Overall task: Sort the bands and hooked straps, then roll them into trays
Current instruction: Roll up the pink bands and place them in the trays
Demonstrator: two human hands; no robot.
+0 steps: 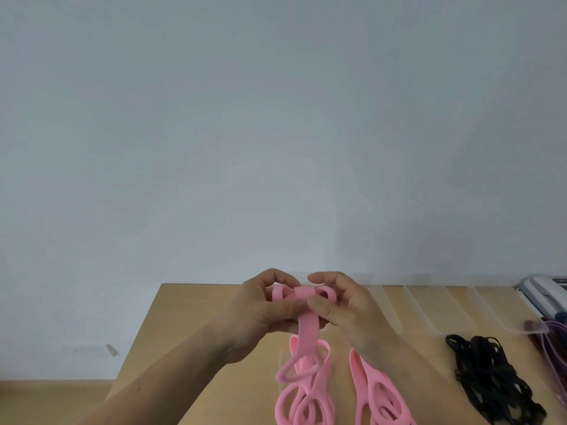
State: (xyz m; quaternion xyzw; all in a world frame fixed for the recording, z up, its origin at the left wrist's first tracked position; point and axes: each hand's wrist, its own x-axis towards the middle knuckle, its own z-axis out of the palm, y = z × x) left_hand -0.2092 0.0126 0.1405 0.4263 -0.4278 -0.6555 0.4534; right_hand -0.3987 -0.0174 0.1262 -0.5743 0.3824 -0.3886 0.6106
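Left hand: the left hand is hovering above the middle of the table, its fingers and thumb curling round one coiled end of a pink flat rubber band and pinching it.
Right hand: the right hand is facing the left one, almost touching it. Its curled fingers and thumb are pinching the same band's coil from the other side.
Held band: its top is sitting as small loops between the two hands, while one flat length is hanging straight down from them towards the table.
Loose pink bands: a looping heap of pink rubber bands is lying at the near edge of the table below the hands, and a second pink heap is lying just to its right.
Black straps: a tangled pile of thin black straps is lying towards the right edge. Any hooks are too small to make out.
Trays: a row of clear plastic trays is standing along the far edge, right of the hands.
Purple bands: purple rubber bands are lying in the tray nearest the right edge, spilling over its rim.
Table: the light wooden table is standing against a pale blue-grey wall.
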